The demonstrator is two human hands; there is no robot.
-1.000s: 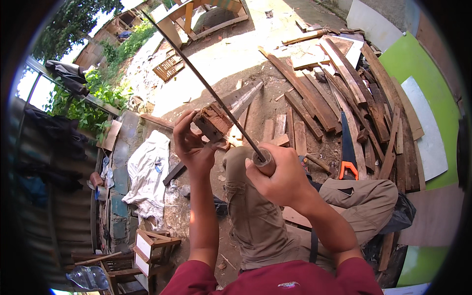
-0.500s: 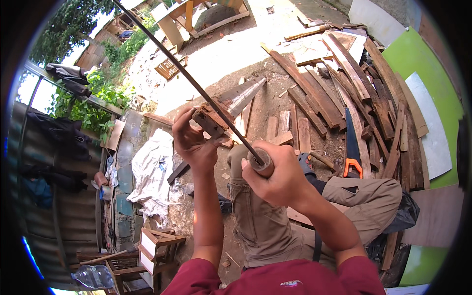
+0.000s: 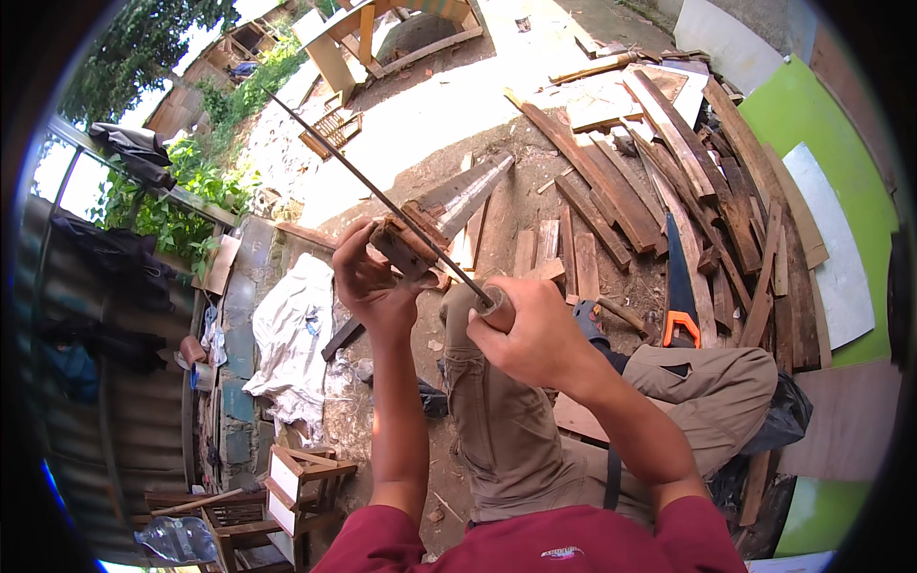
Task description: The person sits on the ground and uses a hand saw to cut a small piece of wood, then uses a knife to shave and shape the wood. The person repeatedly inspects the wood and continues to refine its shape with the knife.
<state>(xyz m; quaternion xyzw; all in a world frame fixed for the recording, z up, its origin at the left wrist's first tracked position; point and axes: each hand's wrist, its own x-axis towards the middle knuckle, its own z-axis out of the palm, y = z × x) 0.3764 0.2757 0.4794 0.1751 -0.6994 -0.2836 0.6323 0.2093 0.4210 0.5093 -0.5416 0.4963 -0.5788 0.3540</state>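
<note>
At the lower edge, the maroon shirt [image 3: 559, 540] and khaki trousers [image 3: 506, 420] sit above bare earth ground [image 3: 449, 454]. In the middle of the frame, the right hand [image 3: 540, 334] has its fingers wrapped around a wooden handle [image 3: 501, 313]; a thin dark rod [image 3: 353, 173] runs from it toward the upper left. Left of that, the left hand [image 3: 374, 285] grips the end of a wood block [image 3: 405, 252] between thumb and fingers, the rod slanting across it; whether the two touch, I cannot tell.

At lower left stand small wooden frames [image 3: 282, 487] beside a clear plastic bottle [image 3: 179, 541]. A crumpled white cloth [image 3: 291, 329] lies at centre left, near the corrugated wall [image 3: 57, 430] along the left edge. Right of centre rests a saw with an orange grip [image 3: 681, 327], next to loose planks [image 3: 611, 220] heaped toward the upper right. A bright green panel [image 3: 812, 124] lines the right side. Beyond, sunlit ground reaches a wooden structure [image 3: 334, 62] at the top, with leafy plants [image 3: 172, 196] at upper left.
</note>
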